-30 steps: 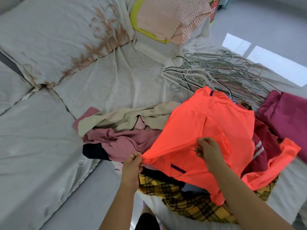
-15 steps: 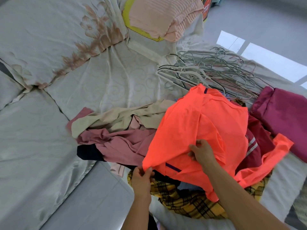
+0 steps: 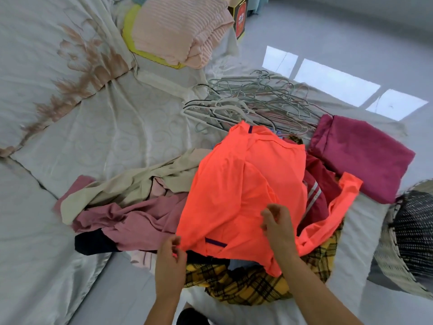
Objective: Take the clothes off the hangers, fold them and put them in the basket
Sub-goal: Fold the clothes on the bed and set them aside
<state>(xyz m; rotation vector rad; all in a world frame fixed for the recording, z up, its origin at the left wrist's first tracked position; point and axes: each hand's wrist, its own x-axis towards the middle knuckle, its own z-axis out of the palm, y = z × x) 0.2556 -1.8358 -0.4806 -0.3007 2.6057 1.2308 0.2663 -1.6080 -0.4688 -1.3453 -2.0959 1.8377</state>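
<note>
Bed sheet (image 3: 105,127) is covered by a clothes pile (image 3: 140,214); orange shirt (image 3: 241,179) is laid on top, hem corner pinched by left hand (image 3: 170,256), middle fabric pinched by right hand (image 3: 278,227). Basket (image 3: 386,254) seen at right.

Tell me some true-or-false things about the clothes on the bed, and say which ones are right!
1. The left hand and the right hand both pinch the orange shirt. True.
2. The orange shirt is already in the basket. False: it lies on top of the heap of clothes on the bed, and the basket stands off to the right.
3. The hangers lie in a bare pile beyond the clothes. True.
4. The yellow checked garment lies on top of the orange shirt. False: it lies underneath it.
</note>
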